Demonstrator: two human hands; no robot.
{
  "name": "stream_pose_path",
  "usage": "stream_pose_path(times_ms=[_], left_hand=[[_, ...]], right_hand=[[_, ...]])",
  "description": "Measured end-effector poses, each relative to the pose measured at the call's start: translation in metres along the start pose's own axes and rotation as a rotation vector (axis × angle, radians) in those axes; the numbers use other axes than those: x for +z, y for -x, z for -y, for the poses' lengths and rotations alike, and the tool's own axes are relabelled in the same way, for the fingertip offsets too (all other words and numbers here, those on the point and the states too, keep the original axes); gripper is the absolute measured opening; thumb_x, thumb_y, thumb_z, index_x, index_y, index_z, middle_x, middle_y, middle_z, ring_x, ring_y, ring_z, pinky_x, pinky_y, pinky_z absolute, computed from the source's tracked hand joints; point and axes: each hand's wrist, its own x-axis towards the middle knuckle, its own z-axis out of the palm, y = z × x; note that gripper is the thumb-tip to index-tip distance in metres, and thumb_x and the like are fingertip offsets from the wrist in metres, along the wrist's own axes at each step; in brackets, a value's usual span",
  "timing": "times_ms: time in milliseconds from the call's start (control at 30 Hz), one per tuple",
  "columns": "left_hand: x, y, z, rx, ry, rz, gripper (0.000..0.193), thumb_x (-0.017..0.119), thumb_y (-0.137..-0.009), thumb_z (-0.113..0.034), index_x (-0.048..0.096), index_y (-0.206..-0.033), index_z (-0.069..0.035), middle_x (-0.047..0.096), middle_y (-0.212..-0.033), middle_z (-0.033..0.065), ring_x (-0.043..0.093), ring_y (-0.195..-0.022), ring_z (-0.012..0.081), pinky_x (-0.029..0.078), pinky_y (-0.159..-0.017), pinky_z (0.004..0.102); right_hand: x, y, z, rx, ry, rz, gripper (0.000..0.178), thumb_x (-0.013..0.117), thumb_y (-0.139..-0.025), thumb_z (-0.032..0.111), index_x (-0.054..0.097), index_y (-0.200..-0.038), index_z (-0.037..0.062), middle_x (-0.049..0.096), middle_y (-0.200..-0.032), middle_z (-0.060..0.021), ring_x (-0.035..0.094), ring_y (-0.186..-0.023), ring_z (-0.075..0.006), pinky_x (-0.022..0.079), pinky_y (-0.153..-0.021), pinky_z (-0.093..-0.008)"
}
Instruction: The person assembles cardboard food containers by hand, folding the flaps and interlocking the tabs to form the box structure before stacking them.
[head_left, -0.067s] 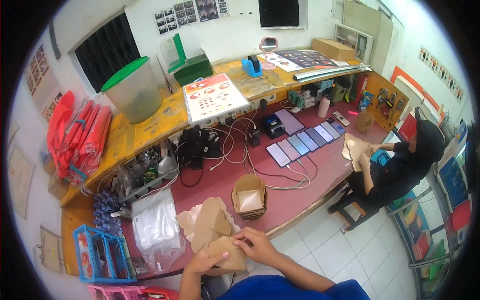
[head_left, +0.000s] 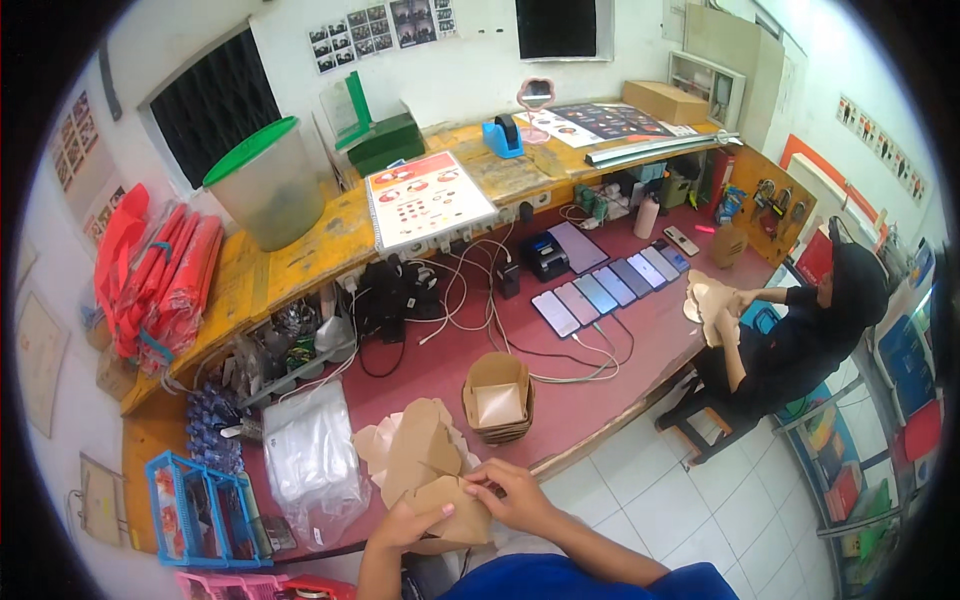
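Note:
At the table's front edge I hold a partly folded brown cardboard food box (head_left: 462, 515). My left hand (head_left: 408, 523) grips its left side, thumb on the near wall. My right hand (head_left: 506, 494) pinches the box's upper right corner between thumb and fingers. Flat, unfolded cardboard box blanks (head_left: 420, 440) lie just beyond it on the red tabletop. To the right of them stands a stack of folded brown boxes (head_left: 497, 398), open at the top and nested in one another.
Clear plastic bags (head_left: 312, 450) and a blue basket (head_left: 205, 510) lie to the left. Several phones (head_left: 597, 291) with cables rest farther back. At the right, a seated person (head_left: 800, 330) in black handles another cardboard blank (head_left: 708, 305). A yellow shelf (head_left: 330, 235) runs along the back.
Almost nothing differs. The view has shifted very slightly, and both hands keep their hold on the box.

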Motion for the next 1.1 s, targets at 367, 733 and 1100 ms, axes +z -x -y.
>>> stream_pose_path(times_ms=[367, 733, 1100], left_hand=[[0.003, -0.003, 0.014, -0.022, 0.074, -0.027, 0.045, 0.072, -0.097, -0.015, 0.058, -0.136, 0.000, 0.067, -0.124, 0.0070, 0.063, -0.112, 0.0173, 0.052, -0.097, 0.0344], [0.009, -0.004, -0.002, 0.122, -0.045, -0.021, 0.039, 0.070, -0.098, -0.014, 0.061, -0.132, 0.003, 0.069, -0.122, 0.0075, 0.064, -0.110, 0.0167, 0.052, -0.097, 0.0343], [0.000, -0.002, -0.001, 0.082, 0.023, -0.098, 0.041, 0.072, -0.097, -0.012, 0.062, -0.133, 0.002, 0.069, -0.123, 0.0068, 0.064, -0.110, 0.0158, 0.052, -0.097, 0.0326]], right_hand=[[-0.003, 0.001, -0.011, 0.105, -0.132, 0.004, 0.021, 0.078, -0.092, 0.014, 0.074, -0.106, -0.0011, 0.070, -0.099, -0.0087, 0.071, -0.088, -0.0164, 0.057, -0.074, -0.0287], [0.011, -0.001, -0.016, 0.005, -0.011, -0.095, 0.015, 0.078, -0.090, 0.008, 0.074, -0.100, -0.0016, 0.070, -0.099, -0.0105, 0.070, -0.092, -0.0180, 0.056, -0.076, -0.0282], [0.016, -0.009, -0.016, -0.062, -0.073, -0.100, 0.013, 0.073, -0.093, 0.006, 0.074, -0.104, -0.0015, 0.070, -0.106, -0.0110, 0.069, -0.098, -0.0189, 0.054, -0.081, -0.0285]])
